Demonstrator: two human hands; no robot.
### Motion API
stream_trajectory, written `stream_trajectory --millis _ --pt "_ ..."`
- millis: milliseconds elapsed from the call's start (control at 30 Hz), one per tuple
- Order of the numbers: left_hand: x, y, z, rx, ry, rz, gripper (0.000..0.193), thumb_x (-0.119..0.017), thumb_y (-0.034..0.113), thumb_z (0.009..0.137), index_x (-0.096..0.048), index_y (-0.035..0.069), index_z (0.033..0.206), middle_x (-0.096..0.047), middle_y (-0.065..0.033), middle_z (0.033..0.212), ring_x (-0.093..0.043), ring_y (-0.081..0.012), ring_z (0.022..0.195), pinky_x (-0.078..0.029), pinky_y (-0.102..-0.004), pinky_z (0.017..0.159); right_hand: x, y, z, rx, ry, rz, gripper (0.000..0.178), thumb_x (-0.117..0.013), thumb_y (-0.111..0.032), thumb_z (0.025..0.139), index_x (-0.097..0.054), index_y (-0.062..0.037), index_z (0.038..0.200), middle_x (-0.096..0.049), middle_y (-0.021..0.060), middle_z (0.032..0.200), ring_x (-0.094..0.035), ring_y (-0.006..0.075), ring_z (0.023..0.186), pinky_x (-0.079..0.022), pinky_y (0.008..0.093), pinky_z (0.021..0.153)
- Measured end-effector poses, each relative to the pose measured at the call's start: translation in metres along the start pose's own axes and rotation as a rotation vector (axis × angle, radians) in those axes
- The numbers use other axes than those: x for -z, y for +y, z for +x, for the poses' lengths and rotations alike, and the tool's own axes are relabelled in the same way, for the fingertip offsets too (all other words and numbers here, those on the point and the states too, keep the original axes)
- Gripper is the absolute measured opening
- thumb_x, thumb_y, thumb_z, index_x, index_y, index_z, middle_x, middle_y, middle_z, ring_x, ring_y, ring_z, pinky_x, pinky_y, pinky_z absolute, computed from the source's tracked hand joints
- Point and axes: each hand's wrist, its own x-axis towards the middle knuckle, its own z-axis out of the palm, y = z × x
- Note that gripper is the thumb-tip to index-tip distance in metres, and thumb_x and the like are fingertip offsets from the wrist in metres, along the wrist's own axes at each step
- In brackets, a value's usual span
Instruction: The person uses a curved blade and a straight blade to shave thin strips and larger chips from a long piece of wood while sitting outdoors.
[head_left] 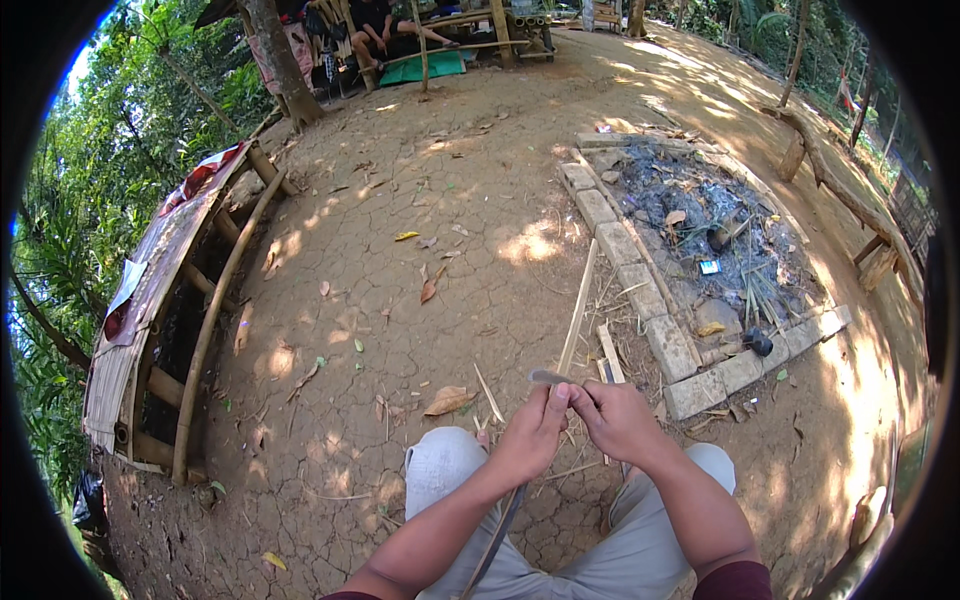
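Observation:
Over my knees my left hand [532, 432] and my right hand [617, 420] meet, thumbs close together. Both are closed on a thin strip that looks like split bamboo. Its flat, rounded grey-brown tip [546, 377] pokes out past my thumbs. A long dark strip [500, 536] hangs below my left hand and passes between my legs; it seems to be the same piece, though my fingers cover the join. Just beyond my hands lie a long pale bamboo slat [580, 305] and a shorter split piece [609, 352] with a dark part beside it.
To the right, concrete blocks [640, 285] border a fire pit of ash [690, 210], with a black can-like object [757, 342] by its edge. A low bamboo bench [150, 330] stands at left. A log rail [835, 180] runs far right. A person [375, 25] sits under a shelter behind.

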Motion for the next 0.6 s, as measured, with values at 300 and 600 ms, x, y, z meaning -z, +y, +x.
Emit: stream_trajectory --millis 300,600 --pt "0.0012 -0.0009 -0.0026 -0.020 0.009 0.039 0.052 -0.031 0.049 0.107 -0.056 0.003 0.109 -0.047 0.0009 0.072 -0.040 -0.0056 0.054 -0.036 -0.0236 0.049 -0.0043 -0.0007 0.0003 0.035 0.087 -0.148 0.052 -0.051 -0.046 0.099 -0.063 -0.0016 0.075 -0.062 0.0228 0.068 -0.062 0.0428 0.067 -0.048 0.0511 0.059" --pt "0.0018 0.0024 -0.0022 0.032 -0.015 -0.044 0.049 -0.032 0.049 0.107 -0.051 0.004 0.113 -0.044 0.0014 0.071 -0.035 -0.0049 0.046 -0.030 -0.0233 0.039 -0.0054 -0.0025 0.0000 0.007 0.020 -0.025 0.059 -0.048 -0.049 0.101 -0.062 0.0009 0.072 -0.060 0.0257 0.065 -0.062 0.0448 0.065 -0.047 0.0507 0.058"
